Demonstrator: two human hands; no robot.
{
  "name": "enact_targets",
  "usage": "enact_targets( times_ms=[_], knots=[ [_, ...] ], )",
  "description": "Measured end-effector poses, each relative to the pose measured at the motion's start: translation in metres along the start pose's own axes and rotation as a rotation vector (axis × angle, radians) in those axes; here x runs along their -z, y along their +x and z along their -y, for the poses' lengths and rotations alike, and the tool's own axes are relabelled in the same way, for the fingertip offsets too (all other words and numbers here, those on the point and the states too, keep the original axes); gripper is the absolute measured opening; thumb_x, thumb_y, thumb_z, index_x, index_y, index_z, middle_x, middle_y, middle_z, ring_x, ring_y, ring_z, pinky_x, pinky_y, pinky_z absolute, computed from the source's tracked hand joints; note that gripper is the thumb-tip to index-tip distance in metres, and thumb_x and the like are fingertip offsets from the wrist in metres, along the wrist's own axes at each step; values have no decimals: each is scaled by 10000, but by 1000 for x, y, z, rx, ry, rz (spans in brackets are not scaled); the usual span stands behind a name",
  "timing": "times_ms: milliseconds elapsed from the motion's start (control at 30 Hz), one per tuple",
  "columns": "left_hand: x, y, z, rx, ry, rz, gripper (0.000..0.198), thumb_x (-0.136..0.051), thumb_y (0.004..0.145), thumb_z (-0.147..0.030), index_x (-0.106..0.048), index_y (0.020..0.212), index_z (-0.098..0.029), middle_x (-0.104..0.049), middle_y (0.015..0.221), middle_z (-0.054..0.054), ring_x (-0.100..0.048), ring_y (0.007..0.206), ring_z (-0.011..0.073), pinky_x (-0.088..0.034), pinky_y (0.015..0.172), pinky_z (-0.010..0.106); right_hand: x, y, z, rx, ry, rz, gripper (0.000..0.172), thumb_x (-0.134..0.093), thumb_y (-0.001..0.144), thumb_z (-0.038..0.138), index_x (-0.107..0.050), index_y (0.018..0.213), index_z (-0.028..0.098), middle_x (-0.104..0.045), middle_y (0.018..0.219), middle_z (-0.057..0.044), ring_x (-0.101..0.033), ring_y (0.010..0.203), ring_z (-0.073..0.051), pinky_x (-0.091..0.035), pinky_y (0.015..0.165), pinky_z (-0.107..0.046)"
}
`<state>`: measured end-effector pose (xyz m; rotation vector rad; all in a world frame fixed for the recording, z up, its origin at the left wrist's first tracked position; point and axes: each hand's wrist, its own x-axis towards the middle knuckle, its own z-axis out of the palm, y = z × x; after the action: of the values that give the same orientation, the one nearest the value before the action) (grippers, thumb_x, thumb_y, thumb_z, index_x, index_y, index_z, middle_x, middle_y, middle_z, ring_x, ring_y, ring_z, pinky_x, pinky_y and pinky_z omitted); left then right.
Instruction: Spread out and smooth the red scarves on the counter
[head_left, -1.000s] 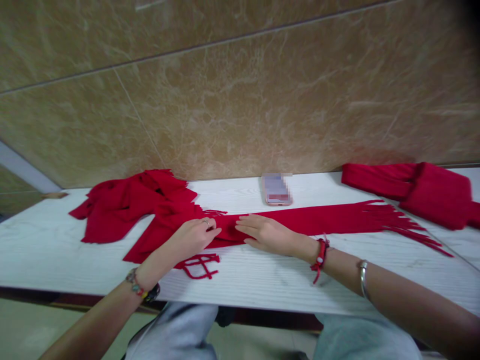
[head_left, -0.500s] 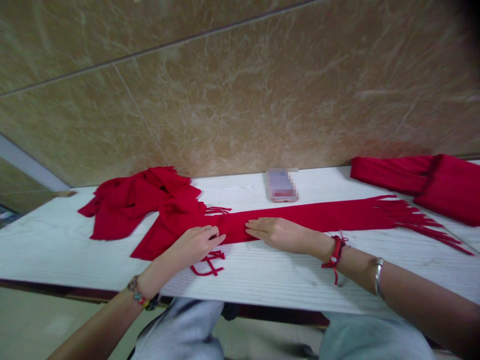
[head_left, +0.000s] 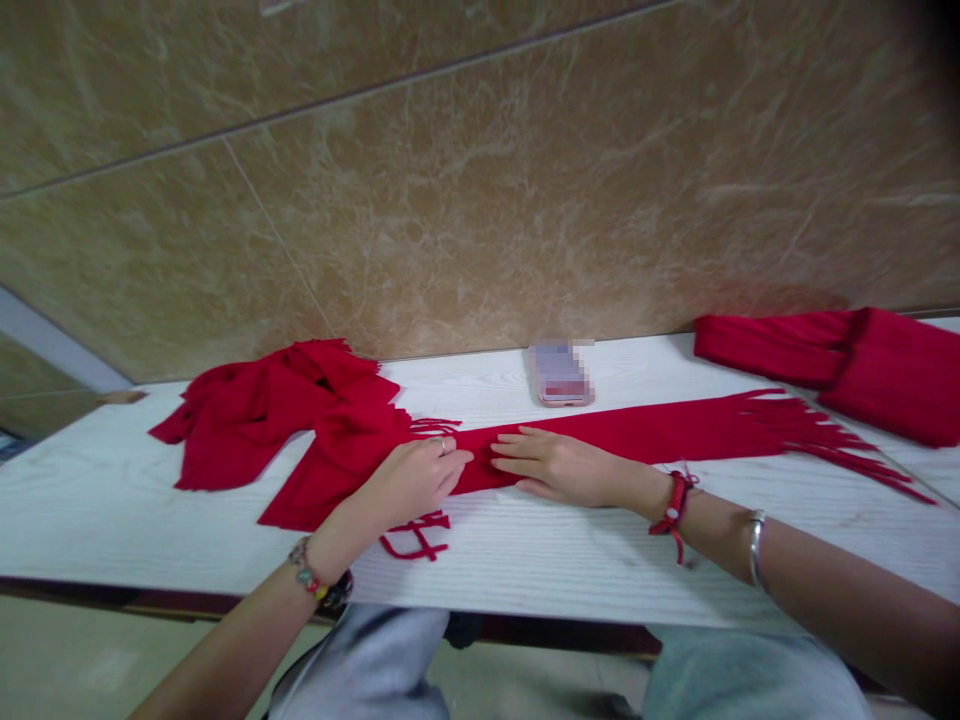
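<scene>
A long red scarf (head_left: 660, 432) lies folded into a narrow strip along a white tabletop, its fringe spread out at the right end. My left hand (head_left: 420, 478) rests over the strip's left part, fingers bent together and closed on the cloth; their tips are partly hidden. Beside it, my right hand (head_left: 559, 468) lies palm down on the scarf with its fingers apart, pressing it flat. Loose fringe strands stick out above and below my left hand. To the left, a crumpled heap of red cloth (head_left: 247, 410) adjoins the strip.
Behind the strip, a phone (head_left: 562, 375) lies near the tiled wall (head_left: 480, 200). Another folded red scarf (head_left: 900, 375) sits at the back right of the white table (head_left: 570, 560). The table's front edge runs just above my legs.
My left hand has shifted slightly right and up along the scarf. My right hand stays in place, its fingers now more spread. The view has tilted a little.
</scene>
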<state>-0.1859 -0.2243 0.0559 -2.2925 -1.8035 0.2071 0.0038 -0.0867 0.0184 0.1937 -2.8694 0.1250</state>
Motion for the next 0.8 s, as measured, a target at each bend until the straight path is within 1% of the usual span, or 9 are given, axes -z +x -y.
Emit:
enact_targets(
  times_ms=[100, 167, 233, 333, 433, 567, 667, 733, 800],
  knots=[
    [-10, 16, -13, 110, -41, -51, 351, -306, 892, -199, -473, 1184, -101, -505, 1198, 150, -470, 1111, 229, -401, 903, 350, -1, -2, 1, -127, 26, 40, 492, -321, 902, 373, -304, 1339, 149, -318, 1384, -94, -222, 1291, -222, -193, 1053, -444],
    [-19, 20, -20, 136, -84, -3, 408, -299, 897, -252, -393, 1256, -81, -378, 1331, 162, -328, 1238, 244, -326, 980, 377, -1, -4, 1, -170, 42, 104, 556, -305, 891, 442, -251, 1360, 148, -271, 1402, -104, -180, 1300, -254, -166, 1049, -477],
    [-25, 20, -24, 149, -126, 70, 455, -276, 900, -296, -330, 1301, -87, -270, 1400, 142, -209, 1294, 246, -265, 1019, 410, -1, -6, 1, -184, 56, 157, 576, -275, 890, 471, -236, 1365, 147, -255, 1407, -104, -160, 1304, -264, -149, 1048, -484],
    [-29, 16, -24, 180, -167, 140, 478, -235, 901, -312, -287, 1328, -106, -203, 1428, 107, -133, 1314, 235, -218, 1037, 431, 1, -6, 2, -188, 68, 183, 567, -255, 896, 466, -234, 1364, 146, -241, 1412, -100, -135, 1309, -262, -119, 1053, -488],
    [-27, 15, -22, 192, -185, 154, 499, -218, 899, -333, -262, 1340, -105, -181, 1434, 96, -100, 1319, 226, -198, 1046, 424, 4, -6, 6, -173, 96, 212, 552, -271, 894, 462, -244, 1362, 171, -224, 1419, -105, -111, 1312, -271, -96, 1047, -511],
    [-25, 16, -22, 201, -184, 156, 517, -223, 894, -335, -229, 1353, -96, -182, 1432, 95, -98, 1318, 225, -199, 1046, 412, 8, -8, 10, -183, 121, 258, 531, -285, 889, 470, -244, 1361, 232, -186, 1431, -105, -93, 1310, -286, -110, 1035, -534],
    [-24, 17, -25, 204, -168, 159, 520, -230, 888, -317, -228, 1353, -86, -182, 1432, 93, -108, 1317, 226, -195, 1048, 401, 12, -9, 9, -157, 119, 261, 502, -255, 896, 469, -264, 1353, 261, -190, 1433, -90, -101, 1310, -278, -126, 1033, -533],
    [-23, 17, -26, 210, -146, 143, 516, -240, 878, -298, -245, 1346, -80, -199, 1427, 95, -122, 1315, 227, -185, 1050, 412, 14, -9, 6, -169, 105, 213, 497, -232, 904, 455, -269, 1353, 244, -226, 1423, -89, -125, 1310, -259, -146, 1038, -512],
    [-23, 17, -28, 219, -121, 121, 513, -246, 866, -273, -263, 1336, -69, -213, 1421, 106, -136, 1313, 228, -177, 1049, 427, 12, -6, 4, -234, 59, 114, 509, -231, 910, 434, -268, 1356, 192, -255, 1411, -107, -153, 1307, -245, -163, 1043, -489]
  ],
)
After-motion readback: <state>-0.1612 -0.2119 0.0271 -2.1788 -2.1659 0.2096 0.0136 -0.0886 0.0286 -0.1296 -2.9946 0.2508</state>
